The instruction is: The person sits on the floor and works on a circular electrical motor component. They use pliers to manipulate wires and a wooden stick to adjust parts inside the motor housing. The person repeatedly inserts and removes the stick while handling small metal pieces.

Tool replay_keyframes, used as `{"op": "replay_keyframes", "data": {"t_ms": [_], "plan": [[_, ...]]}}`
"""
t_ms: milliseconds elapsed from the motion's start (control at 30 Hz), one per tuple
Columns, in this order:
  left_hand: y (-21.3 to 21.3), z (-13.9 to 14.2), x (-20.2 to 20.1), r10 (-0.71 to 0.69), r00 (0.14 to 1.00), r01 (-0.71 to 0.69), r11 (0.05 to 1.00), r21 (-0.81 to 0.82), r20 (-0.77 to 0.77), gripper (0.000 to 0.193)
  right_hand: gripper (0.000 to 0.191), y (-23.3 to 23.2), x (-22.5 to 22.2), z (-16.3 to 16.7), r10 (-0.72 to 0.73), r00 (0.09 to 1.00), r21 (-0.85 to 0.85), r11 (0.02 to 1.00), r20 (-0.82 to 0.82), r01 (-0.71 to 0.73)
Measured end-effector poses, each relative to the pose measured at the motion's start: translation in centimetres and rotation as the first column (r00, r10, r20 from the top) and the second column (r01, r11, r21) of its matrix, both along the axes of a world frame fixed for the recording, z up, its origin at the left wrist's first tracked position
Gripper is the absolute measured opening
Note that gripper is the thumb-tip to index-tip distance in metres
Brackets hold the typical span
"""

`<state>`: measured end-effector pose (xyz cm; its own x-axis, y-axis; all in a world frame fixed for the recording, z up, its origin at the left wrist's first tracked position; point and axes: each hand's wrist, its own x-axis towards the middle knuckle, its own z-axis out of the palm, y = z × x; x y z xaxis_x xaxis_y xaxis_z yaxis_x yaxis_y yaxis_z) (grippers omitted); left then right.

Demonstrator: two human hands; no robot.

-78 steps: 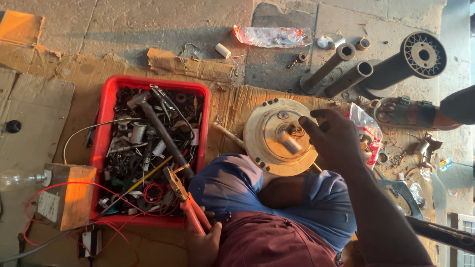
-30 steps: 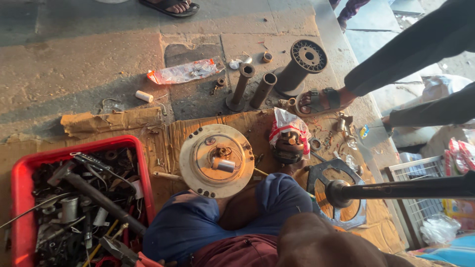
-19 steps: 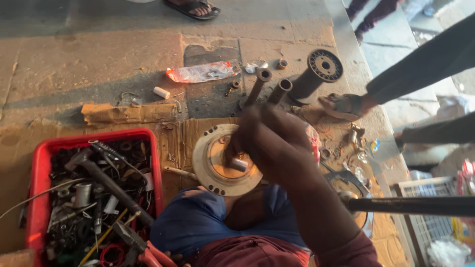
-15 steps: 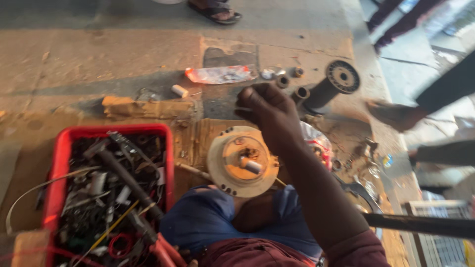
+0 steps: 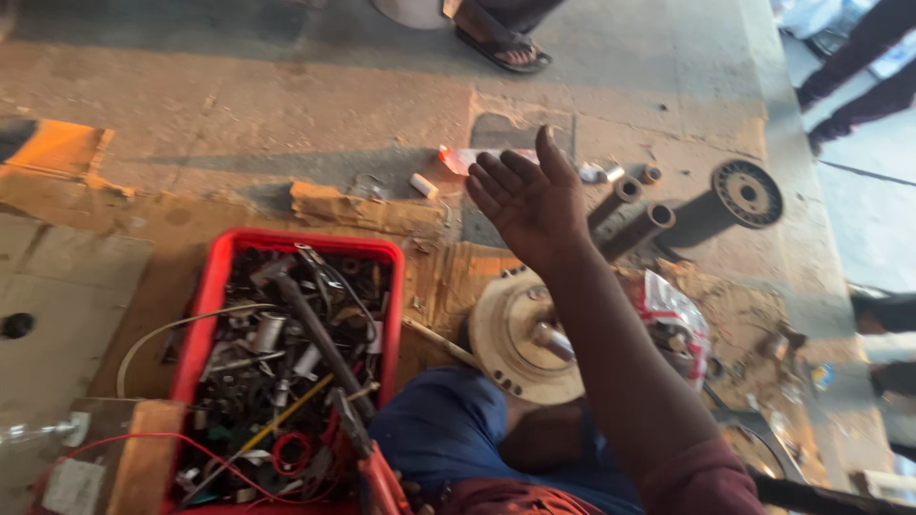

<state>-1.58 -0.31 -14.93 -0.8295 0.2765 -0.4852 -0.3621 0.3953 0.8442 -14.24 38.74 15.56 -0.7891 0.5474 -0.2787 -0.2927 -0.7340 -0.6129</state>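
My right hand [image 5: 528, 202] is lifted in front of me, palm up and fingers spread, holding nothing. It hovers over the concrete, beyond a round beige motor disc [image 5: 510, 336] with a short metal shaft at its middle. The disc lies on cardboard just past my blue-clad knee [image 5: 448, 434]. Just right of the hand lie two metal pipes [image 5: 634, 205]. A red crate [image 5: 221, 277] of tools, wires and metal parts stands to the left, with red-handled pliers [image 5: 380, 479] at its near right corner. My left hand is out of sight.
A black flanged wheel [image 5: 748, 193] lies past the pipes. A plastic bag [image 5: 676, 313] of small parts sits right of the disc. A wooden block with red wires [image 5: 143, 448] is at the lower left. Another person's sandalled foot [image 5: 496, 43] and legs [image 5: 859, 57] are at the top.
My right hand came up off the disc and has spread open. The view swung left, so the red crate fills more of the picture.
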Motion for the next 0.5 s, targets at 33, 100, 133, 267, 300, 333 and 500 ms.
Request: {"op": "replay_keyframes", "data": {"t_ms": [33, 100, 133, 267, 300, 333, 500], "plan": [[-0.1, 0.1, -0.2, -0.005, 1.0, 0.005, 1.0, -0.002, -0.008, 0.12, 0.102, 0.2, -0.5, 0.0, 0.014, 1.0, -0.002, 1.0, -0.016, -0.014], [-0.5, 0.4, -0.4, -0.011, 1.0, 0.011, 1.0, -0.005, -0.023, 0.119, 0.102, 0.4, -1.7, 0.0, 0.046, 0.998, 0.019, 0.999, -0.05, -0.045], [-1.0, 0.6, -0.5, -0.016, 1.0, 0.016, 1.0, -0.011, -0.026, 0.118, 0.101, 0.6, -2.3, 0.1, 0.057, 0.996, 0.04, 0.998, -0.068, -0.054], [-4.3, 1.6, -2.7, -0.039, 0.998, 0.038, 0.999, -0.03, -0.041, 0.115, 0.094, 1.6, -5.0, 1.2, 0.048, 0.993, 0.023, 0.999, -0.108, -0.046], [-5.5, 1.8, -3.6, -0.045, 0.998, 0.043, 0.998, -0.038, -0.048, 0.115, 0.091, 2.0, -5.6, 1.6, -0.007, 0.995, 0.01, 1.0, -0.102, 0.008], [-6.5, 1.8, -4.6, -0.056, 0.997, 0.054, 0.998, -0.045, -0.052, 0.114, 0.087, 2.6, -6.3, 2.1, -0.064, 0.994, 0.001, 0.998, -0.094, 0.064], [-8.2, 0.5, -7.8, -0.077, 0.994, 0.073, 0.996, -0.046, -0.075, 0.11, 0.047, 5.7, -9.8, 5.6, 0.101, 0.925, 0.114, 0.992, -0.367, -0.063]]}}
